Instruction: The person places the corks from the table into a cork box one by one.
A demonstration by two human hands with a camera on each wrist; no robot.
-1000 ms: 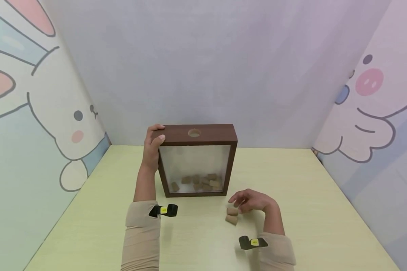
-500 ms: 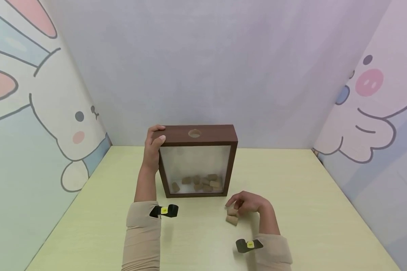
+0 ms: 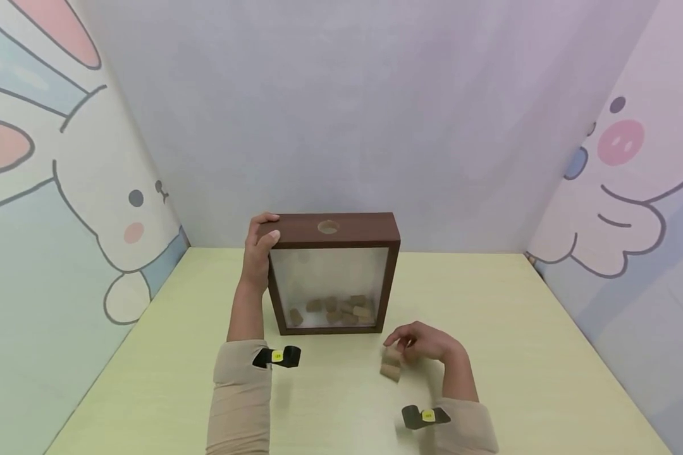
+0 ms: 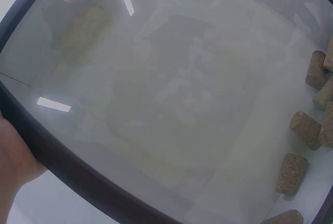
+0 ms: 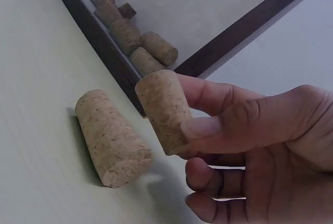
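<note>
A dark brown wooden frame box (image 3: pixel 341 237) with a clear front stands upright on the table, a round hole in its top. My left hand (image 3: pixel 256 256) grips its upper left corner, thumb on the front side and fingers behind. Inside, along the bottom, lie several corks (image 4: pixel 292 174). In front of the box's right corner, my right hand (image 3: pixel 427 342) pinches a cork (image 5: pixel 164 112) between thumb and fingers. Another cork (image 5: pixel 112 138) lies on the table just beside it. In the right wrist view the ring and little fingers curl loosely below.
A pale yellow-green table (image 3: pixel 467 291) carries the box. A plain grey-white curtain (image 3: pixel 341 114) hangs behind it. Side panels with a cartoon rabbit (image 3: pixel 108 183) and a cartoon pig (image 3: pixel 620 164) flank the table.
My right hand has closed in on the farther of the two loose corks and now holds it, slightly raised. My left hand has stayed on the box.
</note>
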